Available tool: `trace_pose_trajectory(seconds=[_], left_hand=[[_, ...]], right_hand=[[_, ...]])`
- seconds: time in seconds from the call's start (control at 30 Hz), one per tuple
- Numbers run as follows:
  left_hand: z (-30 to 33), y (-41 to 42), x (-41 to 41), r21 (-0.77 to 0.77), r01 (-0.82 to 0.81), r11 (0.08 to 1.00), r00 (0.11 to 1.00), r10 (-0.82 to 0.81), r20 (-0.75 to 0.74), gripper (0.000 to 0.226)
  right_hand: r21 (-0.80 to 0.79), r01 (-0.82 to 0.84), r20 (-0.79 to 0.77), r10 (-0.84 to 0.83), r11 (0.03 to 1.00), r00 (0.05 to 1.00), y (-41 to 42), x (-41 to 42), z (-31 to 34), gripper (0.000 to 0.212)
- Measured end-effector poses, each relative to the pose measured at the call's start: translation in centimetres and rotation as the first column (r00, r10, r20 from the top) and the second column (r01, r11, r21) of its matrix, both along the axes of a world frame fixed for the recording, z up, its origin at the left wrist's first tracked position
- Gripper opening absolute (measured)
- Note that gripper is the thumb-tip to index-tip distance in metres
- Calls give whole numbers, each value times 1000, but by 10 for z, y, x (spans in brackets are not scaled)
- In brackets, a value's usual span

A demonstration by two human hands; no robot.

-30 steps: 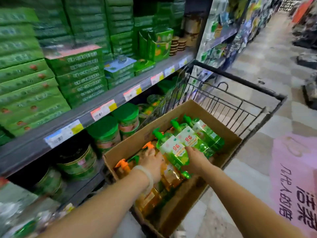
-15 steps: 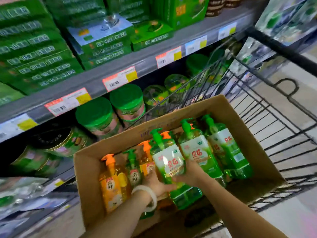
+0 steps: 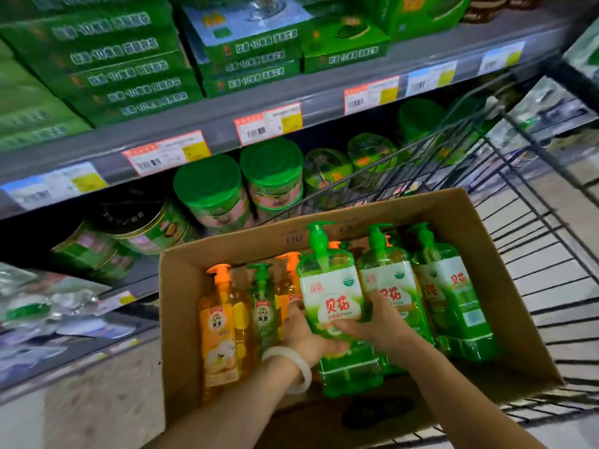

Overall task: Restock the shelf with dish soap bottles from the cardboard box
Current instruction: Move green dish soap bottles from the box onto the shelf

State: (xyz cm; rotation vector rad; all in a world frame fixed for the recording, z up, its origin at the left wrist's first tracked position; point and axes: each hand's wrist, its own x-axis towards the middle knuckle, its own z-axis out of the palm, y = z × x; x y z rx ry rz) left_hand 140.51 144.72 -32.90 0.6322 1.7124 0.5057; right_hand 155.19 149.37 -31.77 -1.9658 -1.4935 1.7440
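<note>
Two hands grip a green dish soap bottle inside a cardboard box in a wire cart.

The left hand (image 3: 299,332) and right hand (image 3: 372,325) curl round the green pump bottle (image 3: 334,306), covering its middle. The bottle is in the cardboard box (image 3: 181,286) among orange bottles (image 3: 223,325) and other green bottles (image 3: 453,299). The wire cart (image 3: 534,222) is cut off at right. The shelf (image 3: 210,115) goods and price tags are blurred.

Wire cart (image 3: 534,241) carries the cardboard box (image 3: 479,254); shelf (image 3: 227,115) holds, apparently, green boxes (image 3: 129,69).
</note>
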Motion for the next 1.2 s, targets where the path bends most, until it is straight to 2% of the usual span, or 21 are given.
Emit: trace_pose_trajectory(seconds=[0.13, 0.23, 0.3, 0.37, 0.63, 0.83, 0.97, 1.2], left_hand=[[29, -7, -33, 87, 43, 995, 999, -44, 8, 107], [62, -23, -69, 192, 24, 981, 1000, -22, -12, 109], [84, -41, -98, 282, -3, 959, 1000, 11, -26, 103], [103, -63, -131, 374, -26, 927, 997, 52, -59, 95], [173, -211, -280, 606, -271, 748, 942, 336, 6, 84], [204, -350, -381, 699, -381, 605, 832, 554, -26, 79], [217, -436, -439, 715, -470, 518, 725, 689, -22, 91], [230, -542, -509, 741, -587, 326, 530, 847, 47, 85]], right_hand=[[64, -28, -64, 32, 998, 997, -1, -19, 28, 65], [127, -29, -126, 45, 992, 991, -13, -54, 57, 56], [178, -16, -191, 50, 984, 980, -27, -84, 77, 61], [219, -49, -245, 104, 974, 964, -45, -118, 95, 60], [481, -194, -339, 385, 855, 858, -162, -288, 171, 48], [569, -330, -376, 595, 754, 710, -273, -417, 204, 52], [606, -430, -369, 715, 669, 593, -343, -495, 218, 51], [654, -552, -322, 850, 518, 416, -432, -608, 230, 55]])
